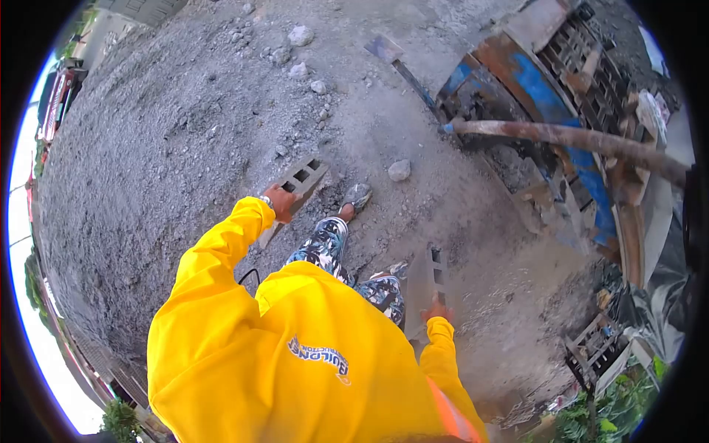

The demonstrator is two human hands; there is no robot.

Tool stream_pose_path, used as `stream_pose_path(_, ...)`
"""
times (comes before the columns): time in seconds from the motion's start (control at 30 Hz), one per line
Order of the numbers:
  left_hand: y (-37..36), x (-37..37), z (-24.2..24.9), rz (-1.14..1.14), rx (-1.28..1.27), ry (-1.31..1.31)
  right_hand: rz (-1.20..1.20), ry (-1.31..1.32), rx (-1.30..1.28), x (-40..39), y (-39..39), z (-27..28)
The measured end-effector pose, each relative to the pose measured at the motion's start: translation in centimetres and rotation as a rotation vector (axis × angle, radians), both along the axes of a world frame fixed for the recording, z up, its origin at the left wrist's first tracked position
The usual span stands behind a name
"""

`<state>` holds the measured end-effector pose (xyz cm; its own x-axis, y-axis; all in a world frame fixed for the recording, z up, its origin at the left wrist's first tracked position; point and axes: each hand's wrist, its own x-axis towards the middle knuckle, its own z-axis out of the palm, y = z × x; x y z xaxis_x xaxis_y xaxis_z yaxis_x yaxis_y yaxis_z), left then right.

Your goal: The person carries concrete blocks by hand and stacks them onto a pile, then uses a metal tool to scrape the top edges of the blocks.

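A grey hollow concrete block [315, 179] hangs from my left hand [281, 203], whose fingers are wrapped over its top web between the open cells. A watch [266, 201] sits on that wrist. On the other side of my legs, my right hand [437, 308] grips a second hollow concrete block [421, 284] by its top in the same way. Part of each block is hidden behind the hand and sleeve. Both blocks are carried beside my legs, one on each side. The fingertips of both hands are out of sight.
A large gravel heap [148, 148] rises on the left. Loose stones [399, 170] lie on the dusty ground ahead. On the right stands a rusty blue machine [528, 77] with a long pipe [546, 133] reaching across, and a shovel [385, 49] beside it. A slatted crate [595, 341] stands at lower right.
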<state>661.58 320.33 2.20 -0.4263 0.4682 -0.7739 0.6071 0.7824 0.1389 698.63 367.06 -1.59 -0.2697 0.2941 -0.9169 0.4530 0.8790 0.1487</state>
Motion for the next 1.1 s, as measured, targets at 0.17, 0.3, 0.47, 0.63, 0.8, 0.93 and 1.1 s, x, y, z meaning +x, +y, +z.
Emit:
stream_pose_path(0.17,-9.7,-1.2,-1.4,0.24,-0.121,-0.199,0.042,-0.027,0.023,-14.7,-2.1,5.8)
stream_pose_path(0.3,-12.6,-0.8,1.1,0.466,-0.119,-0.212,0.12,0.016,0.006,-26.8,-3.8,7.9)
stream_pose_path(0.47,-16.4,-1.8,-0.6,0.795,-0.142,-0.244,0.144,0.028,-0.095,-42.3,-4.8,9.7)
stream_pose_path(0.63,-16.9,-9.8,-1.0,1.034,0.093,-0.31,0.231,0.022,-0.132,-58.7,-4.7,10.0)
stream_pose_path(0.8,-12.7,-24.0,0.5,1.147,0.016,-0.263,0.312,0.045,-0.134,-75.1,-3.2,11.4)
stream_pose_path(0.93,-11.7,-33.8,-0.5,1.162,0.028,-0.234,0.381,0.082,-0.092,-87.3,-2.6,14.2)
stream_pose_path(1.1,-9.8,-49.2,-3.4,1.115,0.052,-0.19,0.372,0.151,-0.049,-100.8,-0.6,13.9)
